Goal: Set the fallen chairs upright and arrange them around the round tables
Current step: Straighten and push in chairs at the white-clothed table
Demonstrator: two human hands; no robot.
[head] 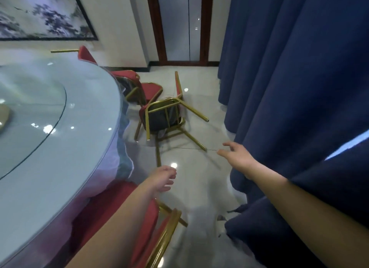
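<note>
Fallen chair (162, 116), on its side on floor (199, 184) between round bench (60, 148) and curtain (289, 78); right hand (235, 154) and left hand (162, 178) nearing, fingers apart, empty; next likely: gripping frame, tipping upright.

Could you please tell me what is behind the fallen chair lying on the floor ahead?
Behind the fallen chair another red chair lies tipped beside the round table; further back stands a wood-framed door. The chair hides the floor beneath.
</note>
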